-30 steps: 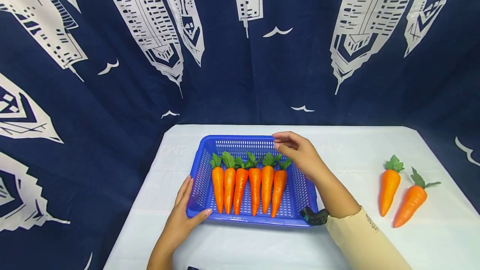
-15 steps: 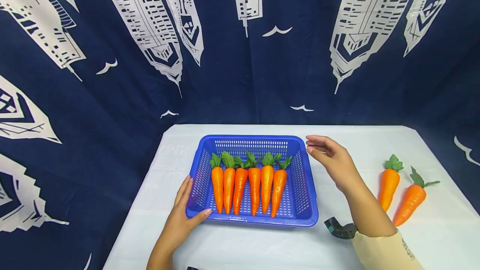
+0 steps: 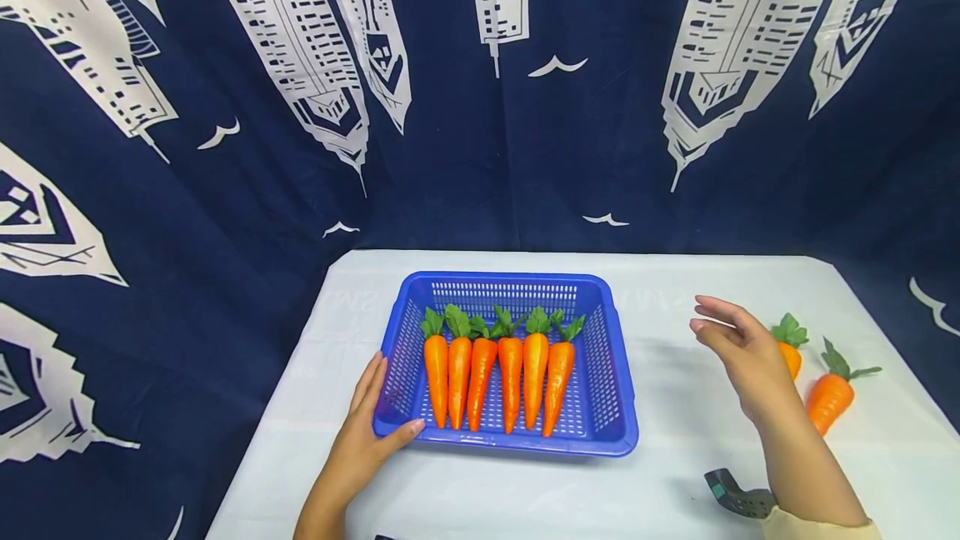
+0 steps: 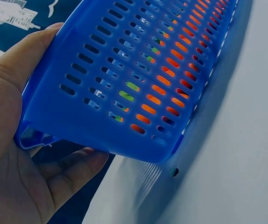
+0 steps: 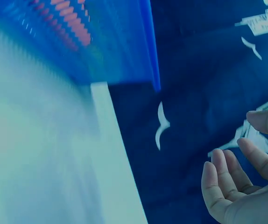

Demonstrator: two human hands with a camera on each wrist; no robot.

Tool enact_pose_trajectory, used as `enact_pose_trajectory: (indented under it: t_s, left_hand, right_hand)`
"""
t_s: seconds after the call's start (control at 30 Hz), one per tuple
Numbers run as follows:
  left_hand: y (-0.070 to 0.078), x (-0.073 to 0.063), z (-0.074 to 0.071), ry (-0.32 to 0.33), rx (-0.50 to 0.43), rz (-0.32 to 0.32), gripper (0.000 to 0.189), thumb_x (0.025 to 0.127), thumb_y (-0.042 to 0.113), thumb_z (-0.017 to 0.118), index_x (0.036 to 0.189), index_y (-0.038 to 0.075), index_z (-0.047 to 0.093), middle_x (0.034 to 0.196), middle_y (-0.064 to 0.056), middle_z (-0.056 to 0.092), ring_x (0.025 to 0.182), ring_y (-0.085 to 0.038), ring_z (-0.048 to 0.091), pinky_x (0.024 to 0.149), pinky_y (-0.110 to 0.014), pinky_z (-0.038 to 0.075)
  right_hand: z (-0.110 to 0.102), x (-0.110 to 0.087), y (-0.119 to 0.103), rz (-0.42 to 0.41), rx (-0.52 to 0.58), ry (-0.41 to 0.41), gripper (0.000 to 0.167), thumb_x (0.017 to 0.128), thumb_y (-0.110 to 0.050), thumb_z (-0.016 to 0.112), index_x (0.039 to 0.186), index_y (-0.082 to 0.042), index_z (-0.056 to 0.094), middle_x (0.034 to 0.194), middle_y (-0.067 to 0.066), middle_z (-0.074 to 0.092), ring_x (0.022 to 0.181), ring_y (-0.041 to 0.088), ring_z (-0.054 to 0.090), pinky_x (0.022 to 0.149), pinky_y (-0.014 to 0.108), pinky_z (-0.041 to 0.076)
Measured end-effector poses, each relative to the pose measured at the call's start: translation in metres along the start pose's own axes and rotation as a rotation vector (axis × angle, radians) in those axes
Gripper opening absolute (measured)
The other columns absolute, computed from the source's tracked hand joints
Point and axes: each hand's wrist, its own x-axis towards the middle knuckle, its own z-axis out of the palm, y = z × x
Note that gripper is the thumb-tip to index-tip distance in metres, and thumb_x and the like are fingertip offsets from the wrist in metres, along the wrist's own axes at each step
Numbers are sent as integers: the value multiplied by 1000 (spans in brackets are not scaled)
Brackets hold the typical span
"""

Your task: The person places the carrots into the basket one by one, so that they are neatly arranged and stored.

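Observation:
A blue plastic basket point(image 3: 617, 382) stands on the white-covered table. Inside it several orange carrots point(image 3: 511, 377) lie side by side, green tops away from me. My left hand point(image 3: 358, 444) grips the near left corner of the basket; in the left wrist view the thumb and fingers point(image 4: 75, 175) lie on either side of the rim. To the right of the basket my right hand point(image 3: 746, 357) is over the table with loosely bent fingers and nothing in them. Two loose carrots are beyond it: one point(image 3: 791, 359) is partly hidden by this hand, the other point(image 3: 830, 398) partly by the forearm.
The white tabletop point(image 3: 675, 407) extends on both sides of the basket. Behind it hangs a dark blue cloth point(image 3: 465, 190) with white buildings and birds. A black wrist device point(image 3: 738, 497) sits at my right wrist.
My right hand has moved from above the basket's far right part out to the right, towards the two loose carrots. The left hand and the basket have stayed in place.

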Motion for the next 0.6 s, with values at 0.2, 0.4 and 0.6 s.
enact_pose_trajectory:
  t_s: [0.2,0.4,0.6]
  left_hand:
    - [1,0,0,0,-4,-2,104,84,38,83,164,25,16,172,8,6,157,-38,18,119,-68,21]
    - [1,-1,0,-1,12,-6,104,84,40,82,164,26,16,172,8,5,157,-39,17,118,-69,21]
    - [0,-1,0,1,9,0,103,85,40,81,164,27,16,172,8,5,156,-39,18,118,-70,21]
  right_hand:
    - [-24,-5,21,110,-39,44,61,99,-50,59,155,-31,41,146,-1,53,95,-22,47,113,67,35]
    - [-44,-8,40,197,-79,108,64,100,-51,55,158,-31,36,158,4,44,118,2,59,117,67,30]
    - [-63,-9,54,338,-87,156,66,99,-55,53,159,-38,30,163,20,33,141,45,39,109,64,42]
